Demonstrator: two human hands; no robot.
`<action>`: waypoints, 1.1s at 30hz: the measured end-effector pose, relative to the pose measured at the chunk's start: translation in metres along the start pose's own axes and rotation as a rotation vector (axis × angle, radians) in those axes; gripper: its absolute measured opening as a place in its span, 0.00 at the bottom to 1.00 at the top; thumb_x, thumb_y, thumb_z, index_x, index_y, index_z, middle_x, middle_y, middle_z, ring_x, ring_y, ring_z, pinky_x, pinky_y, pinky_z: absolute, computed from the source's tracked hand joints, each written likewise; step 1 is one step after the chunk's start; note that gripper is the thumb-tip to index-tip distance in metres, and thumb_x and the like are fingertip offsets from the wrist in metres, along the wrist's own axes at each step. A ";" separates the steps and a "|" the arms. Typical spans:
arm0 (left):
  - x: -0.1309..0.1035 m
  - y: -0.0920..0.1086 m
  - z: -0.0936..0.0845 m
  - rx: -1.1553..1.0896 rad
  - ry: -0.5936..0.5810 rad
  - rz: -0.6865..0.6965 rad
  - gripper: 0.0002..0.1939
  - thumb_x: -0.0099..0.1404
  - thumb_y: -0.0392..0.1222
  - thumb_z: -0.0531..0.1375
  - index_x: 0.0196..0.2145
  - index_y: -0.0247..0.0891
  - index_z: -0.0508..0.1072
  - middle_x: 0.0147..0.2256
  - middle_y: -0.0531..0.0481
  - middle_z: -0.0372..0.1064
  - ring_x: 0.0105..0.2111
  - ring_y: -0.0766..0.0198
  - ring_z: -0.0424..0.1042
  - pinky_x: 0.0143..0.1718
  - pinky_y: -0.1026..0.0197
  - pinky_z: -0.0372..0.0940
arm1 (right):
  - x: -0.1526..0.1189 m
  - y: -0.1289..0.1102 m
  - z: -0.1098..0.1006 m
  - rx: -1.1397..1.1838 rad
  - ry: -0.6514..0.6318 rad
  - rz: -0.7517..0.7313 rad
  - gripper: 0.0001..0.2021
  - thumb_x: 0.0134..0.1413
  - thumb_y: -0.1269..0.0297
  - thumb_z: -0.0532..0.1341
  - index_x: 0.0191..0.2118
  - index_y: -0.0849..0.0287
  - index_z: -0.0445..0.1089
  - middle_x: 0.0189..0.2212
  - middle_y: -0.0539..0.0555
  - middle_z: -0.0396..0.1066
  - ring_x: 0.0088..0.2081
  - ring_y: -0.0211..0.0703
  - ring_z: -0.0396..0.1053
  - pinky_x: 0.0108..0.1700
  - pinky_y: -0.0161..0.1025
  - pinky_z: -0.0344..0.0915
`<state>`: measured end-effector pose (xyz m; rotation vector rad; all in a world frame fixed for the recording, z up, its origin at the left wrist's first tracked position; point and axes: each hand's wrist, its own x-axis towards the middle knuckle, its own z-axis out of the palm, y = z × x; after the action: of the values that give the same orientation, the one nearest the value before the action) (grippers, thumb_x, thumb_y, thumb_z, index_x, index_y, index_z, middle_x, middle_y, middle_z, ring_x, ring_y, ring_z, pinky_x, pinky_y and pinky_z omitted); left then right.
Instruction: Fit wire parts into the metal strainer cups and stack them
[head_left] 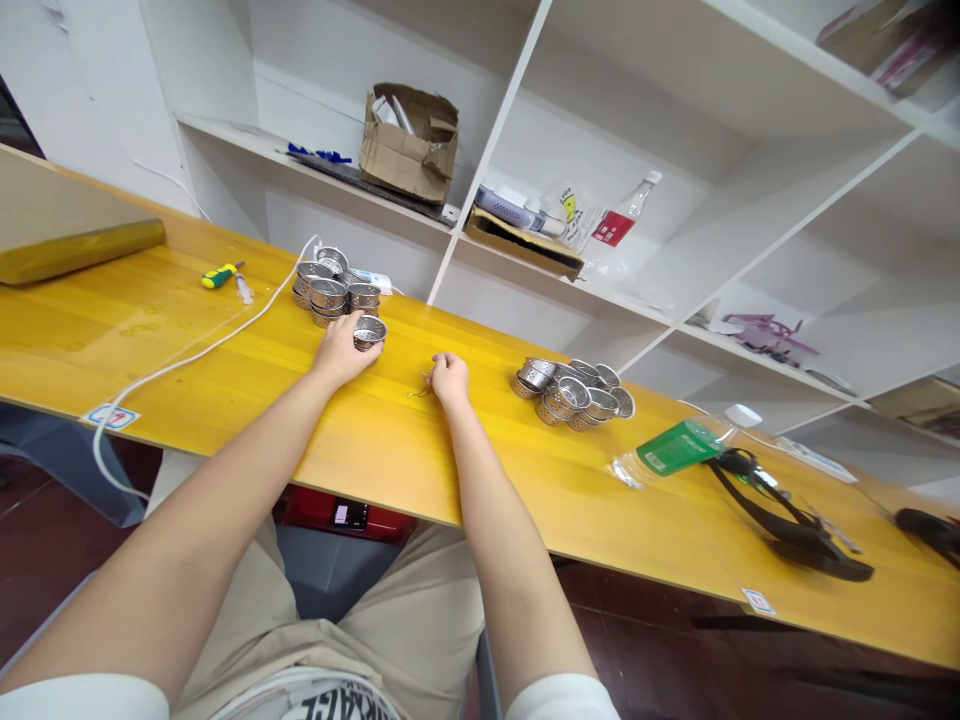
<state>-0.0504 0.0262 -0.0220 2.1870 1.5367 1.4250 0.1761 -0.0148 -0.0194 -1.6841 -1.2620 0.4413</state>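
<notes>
My left hand (345,352) is closed around a small round perforated metal strainer cup (370,332), its open mouth facing up. Just behind it stands a cluster of similar strainer cups (328,290), some of them stacked. My right hand (450,380) is closed near the middle of the table, its fingertips pinching a thin metal wire piece (420,386). The exact shape of that wire is too small to make out. To the right of my right hand sits a second group of strainer cups (574,392), several of them tilted or piled together.
The yellow wooden table (405,450) runs below white shelves (600,120). A white cable (202,352) crosses its left part, near a green-and-yellow screwdriver (219,276). On the right are a green-labelled bottle (679,447) and a black strap (780,515). A cardboard box (409,150) sits on a shelf.
</notes>
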 end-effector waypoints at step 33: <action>0.009 -0.004 -0.015 -0.310 0.408 -0.271 0.14 0.66 0.50 0.63 0.31 0.42 0.62 0.29 0.54 0.63 0.30 0.64 0.64 0.36 0.60 0.62 | 0.005 -0.008 -0.038 -0.412 0.105 0.174 0.09 0.60 0.70 0.59 0.31 0.57 0.74 0.34 0.59 0.79 0.38 0.50 0.76 0.40 0.40 0.67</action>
<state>-0.0639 0.0291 -0.0106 1.5157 1.5191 1.9384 0.2020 -0.0281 0.0074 -2.1462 -1.1893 0.1973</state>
